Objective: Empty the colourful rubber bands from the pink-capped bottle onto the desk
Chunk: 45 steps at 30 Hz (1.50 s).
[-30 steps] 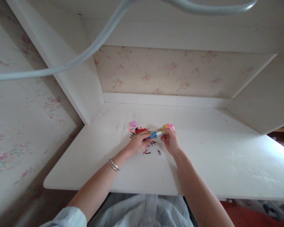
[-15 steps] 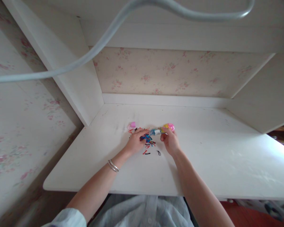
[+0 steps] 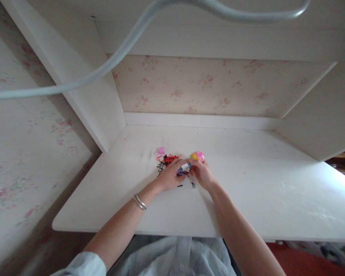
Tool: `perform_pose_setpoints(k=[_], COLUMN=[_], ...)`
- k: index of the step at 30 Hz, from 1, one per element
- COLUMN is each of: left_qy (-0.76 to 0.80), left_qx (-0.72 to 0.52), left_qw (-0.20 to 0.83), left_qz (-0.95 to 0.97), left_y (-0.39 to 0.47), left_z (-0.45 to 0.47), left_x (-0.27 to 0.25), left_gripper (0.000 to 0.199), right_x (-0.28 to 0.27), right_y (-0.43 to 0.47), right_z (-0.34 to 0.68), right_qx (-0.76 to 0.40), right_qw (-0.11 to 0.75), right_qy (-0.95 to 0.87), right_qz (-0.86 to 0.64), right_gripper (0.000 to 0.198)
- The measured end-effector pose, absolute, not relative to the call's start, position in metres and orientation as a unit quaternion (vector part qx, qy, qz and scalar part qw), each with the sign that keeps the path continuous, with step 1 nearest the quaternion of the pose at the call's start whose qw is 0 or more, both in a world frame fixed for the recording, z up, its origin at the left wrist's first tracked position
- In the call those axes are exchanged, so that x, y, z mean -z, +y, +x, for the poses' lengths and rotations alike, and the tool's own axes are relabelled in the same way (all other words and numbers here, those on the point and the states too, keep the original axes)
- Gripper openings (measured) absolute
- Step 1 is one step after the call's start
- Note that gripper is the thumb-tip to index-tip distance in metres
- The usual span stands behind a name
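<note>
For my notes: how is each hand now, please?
Left hand: closed around the container, at its blue end.
Right hand: holding it near the pink end.

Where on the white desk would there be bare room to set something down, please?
The widest bare stretch of desk lies between the right hand and the right side panel. Another runs along the back strip, behind the pink piece. It is crowded around the left hand, the clear container and the red bands.

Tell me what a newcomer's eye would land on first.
Probably the container, bright pink and yellow at one end, between the left hand and right hand. Next, the red and black pieces piled by the left hand on the white desk. The pale curved tube across the top also stands out.
</note>
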<state>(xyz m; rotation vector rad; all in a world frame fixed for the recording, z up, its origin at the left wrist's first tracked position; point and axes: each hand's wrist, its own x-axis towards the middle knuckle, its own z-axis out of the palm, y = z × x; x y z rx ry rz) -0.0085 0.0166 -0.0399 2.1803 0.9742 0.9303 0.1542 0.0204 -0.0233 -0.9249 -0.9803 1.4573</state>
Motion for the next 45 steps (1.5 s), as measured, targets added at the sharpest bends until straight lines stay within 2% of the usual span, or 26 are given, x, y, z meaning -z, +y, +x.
perform_pose_setpoints(k=[8, 13, 17, 25, 34, 41, 45], left_qy=[0.34, 0.347, 0.368, 0.428, 0.403, 0.372, 0.38], left_qx=[-0.37, -0.398, -0.43, -0.452, -0.45, -0.389, -0.355], left_qw=[0.292, 0.274, 0.271, 0.354, 0.207, 0.217, 0.241], left_qz=[0.814, 0.804, 0.778, 0.698, 0.769, 0.814, 0.819], left_y=[0.019, 0.022, 0.025, 0.029, 0.028, 0.022, 0.02], left_z=[-0.008, -0.014, -0.019, -0.019, -0.023, -0.016, -0.01], left_x=[0.035, 0.033, 0.037, 0.048, 0.04, 0.044, 0.048], left_gripper=[0.055, 0.035, 0.028, 0.019, 0.051, 0.073, 0.079], right_x=[0.029, 0.028, 0.031, 0.031, 0.031, 0.026, 0.03], right_y=[0.026, 0.03, 0.033, 0.037, 0.036, 0.027, 0.023], right_z=[0.16, 0.163, 0.165, 0.171, 0.17, 0.159, 0.152], right_qx=[-0.601, -0.587, -0.575, -0.563, -0.568, -0.628, -0.62], right_qw=[0.58, 0.617, 0.621, 0.635, 0.637, 0.587, 0.557], right_qy=[-0.401, -0.366, -0.365, -0.353, -0.346, -0.35, -0.389], right_qz=[-0.376, -0.377, -0.387, -0.394, -0.391, -0.373, -0.393], right_gripper=[0.017, 0.013, 0.013, 0.014, 0.015, 0.014, 0.017])
